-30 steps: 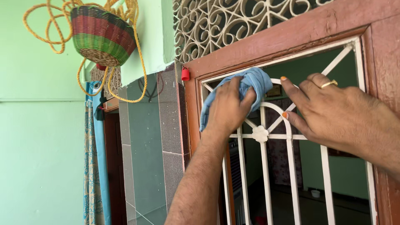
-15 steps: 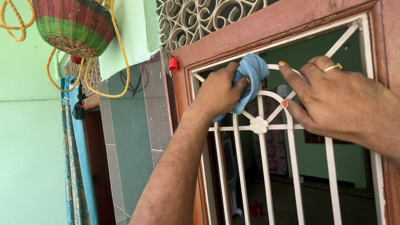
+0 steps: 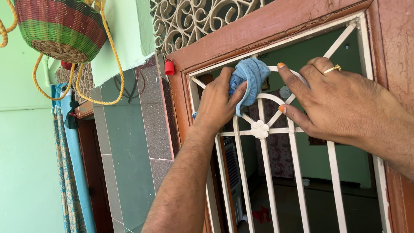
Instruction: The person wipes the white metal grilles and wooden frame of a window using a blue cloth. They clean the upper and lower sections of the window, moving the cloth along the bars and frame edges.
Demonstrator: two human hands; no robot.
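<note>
The cloth (image 3: pixel 249 80) in the left hand (image 3: pixel 217 101) is soft blue fabric with small wrinkles. The window grille (image 3: pixel 263 129) is metal, painted white and a bit shiny. The frame (image 3: pixel 276 30) is wood with dull, worn red-brown paint. The wall tiles (image 3: pixel 133 138) look smooth and glossy. The hanging basket (image 3: pixel 60 30) is rough woven cane. The ring (image 3: pixel 331 69) is shiny yellow metal.

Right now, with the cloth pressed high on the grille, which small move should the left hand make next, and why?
Probably slide the blue cloth down along the curved bar of the white grille. The left hand holds it bunched near the top, the right hand braces the bars beside it, and the lower bars look unwiped.
</note>
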